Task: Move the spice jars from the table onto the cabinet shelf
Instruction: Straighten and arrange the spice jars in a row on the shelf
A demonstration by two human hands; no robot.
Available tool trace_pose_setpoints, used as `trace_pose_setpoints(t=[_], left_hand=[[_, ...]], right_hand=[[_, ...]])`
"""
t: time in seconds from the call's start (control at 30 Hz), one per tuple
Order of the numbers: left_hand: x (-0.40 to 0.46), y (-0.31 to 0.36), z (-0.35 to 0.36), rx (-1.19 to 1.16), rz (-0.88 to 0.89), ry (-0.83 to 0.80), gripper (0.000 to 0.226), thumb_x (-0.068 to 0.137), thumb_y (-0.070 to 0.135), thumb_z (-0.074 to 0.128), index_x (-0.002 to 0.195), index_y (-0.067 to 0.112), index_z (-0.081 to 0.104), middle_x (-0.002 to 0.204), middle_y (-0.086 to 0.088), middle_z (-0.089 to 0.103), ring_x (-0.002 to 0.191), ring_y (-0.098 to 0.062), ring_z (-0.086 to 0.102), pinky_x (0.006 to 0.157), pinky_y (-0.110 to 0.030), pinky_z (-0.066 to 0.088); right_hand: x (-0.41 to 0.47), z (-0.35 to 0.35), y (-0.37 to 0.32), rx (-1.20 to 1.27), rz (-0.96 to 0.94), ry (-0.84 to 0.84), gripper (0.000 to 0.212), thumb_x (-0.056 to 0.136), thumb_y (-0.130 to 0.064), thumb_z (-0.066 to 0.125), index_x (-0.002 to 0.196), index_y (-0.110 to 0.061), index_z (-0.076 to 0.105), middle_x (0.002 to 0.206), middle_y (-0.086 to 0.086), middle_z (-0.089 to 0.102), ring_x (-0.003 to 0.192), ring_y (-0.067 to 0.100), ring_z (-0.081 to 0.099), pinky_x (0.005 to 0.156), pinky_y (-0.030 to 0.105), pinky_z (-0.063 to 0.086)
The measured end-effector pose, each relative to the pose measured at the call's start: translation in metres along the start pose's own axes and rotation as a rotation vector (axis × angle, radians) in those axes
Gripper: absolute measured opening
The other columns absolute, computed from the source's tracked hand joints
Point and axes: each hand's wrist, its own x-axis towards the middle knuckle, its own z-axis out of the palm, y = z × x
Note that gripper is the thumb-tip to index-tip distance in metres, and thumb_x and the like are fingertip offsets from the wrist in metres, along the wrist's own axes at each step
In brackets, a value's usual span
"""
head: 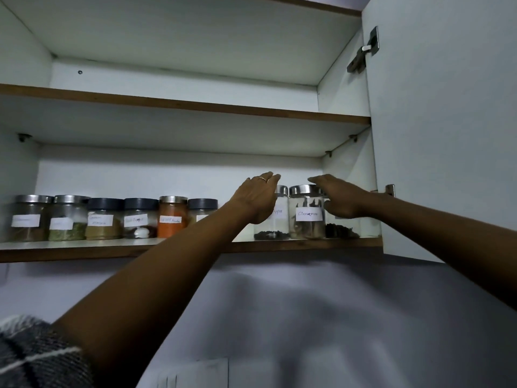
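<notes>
Reaching up into the cabinet, we have both hands on the lower shelf [195, 247]. Our left hand [258, 198] curls round the pepper jar [275, 219], fingers over its steel lid; our right hand [340, 198] lies with its fingers over the lid of the cinnamon jar [307, 217] and its palm before a third jar [342, 229] just right of it, and we cannot tell what it grips. These three jars stand upright, touching, at the shelf's right end. Left of the pepper jar, past our forearm, six more jars [103, 219] line the same shelf, the orange jar [172, 217] among them. The door [447, 121] stands open right of the shelf.
</notes>
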Motion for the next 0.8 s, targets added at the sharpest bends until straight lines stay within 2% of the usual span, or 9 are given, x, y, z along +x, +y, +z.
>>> trace_pose_setpoints(t=[0.13,0.27,0.43,0.57,0.7,0.8], left_hand=[[0.009,-0.001,0.006,0.021,-0.035,0.013,0.043,0.098,0.016,0.036,0.141,0.009,0.034,0.139,-0.016,0.046,0.123,-0.032,0.047,0.101,-0.038,0.034],[0.011,-0.010,0.006,0.043,-0.017,0.113,0.037,0.098,0.016,0.034,0.133,0.013,0.044,0.129,-0.012,0.055,0.114,-0.030,0.053,0.089,-0.037,0.041],[0.003,-0.028,0.011,-0.005,-0.039,0.153,0.035,0.100,0.017,0.031,0.131,0.014,0.046,0.128,-0.011,0.057,0.113,-0.030,0.054,0.088,-0.039,0.044],[-0.003,-0.046,0.015,-0.040,-0.071,0.173,0.033,0.100,0.016,0.031,0.130,0.015,0.047,0.125,-0.011,0.058,0.111,-0.031,0.055,0.085,-0.038,0.045],[-0.008,-0.064,0.023,-0.049,-0.104,0.197,0.033,0.100,0.015,0.031,0.129,0.016,0.047,0.123,-0.011,0.059,0.108,-0.031,0.055,0.082,-0.039,0.045],[-0.008,-0.080,0.033,-0.063,-0.128,0.159,0.033,0.098,0.012,0.036,0.130,0.016,0.046,0.122,-0.011,0.060,0.105,-0.032,0.057,0.081,-0.040,0.045]], right_hand=[[0.006,0.010,0.005,0.075,-0.015,0.073,0.058,0.084,-0.001,0.056,0.138,-0.010,0.037,0.132,0.012,0.047,0.117,0.026,0.047,0.090,0.031,0.039],[0.007,0.014,0.002,0.128,-0.022,0.119,0.056,0.079,0.004,0.055,0.131,-0.009,0.043,0.126,0.011,0.050,0.113,0.026,0.049,0.093,0.036,0.042],[0.012,0.016,-0.011,0.133,-0.038,0.121,0.057,0.078,0.005,0.055,0.132,-0.010,0.043,0.125,0.010,0.050,0.113,0.025,0.049,0.093,0.036,0.042],[0.019,0.021,-0.026,0.134,-0.056,0.123,0.057,0.077,0.005,0.053,0.131,-0.011,0.044,0.123,0.009,0.050,0.114,0.027,0.049,0.096,0.041,0.042],[0.031,0.030,-0.040,0.144,-0.076,0.132,0.061,0.078,0.006,0.051,0.136,-0.012,0.041,0.128,0.009,0.049,0.118,0.026,0.047,0.096,0.035,0.040],[0.043,0.039,-0.048,0.144,-0.092,0.132,0.063,0.077,0.007,0.051,0.137,-0.011,0.040,0.130,0.010,0.048,0.119,0.026,0.047,0.098,0.036,0.040]])
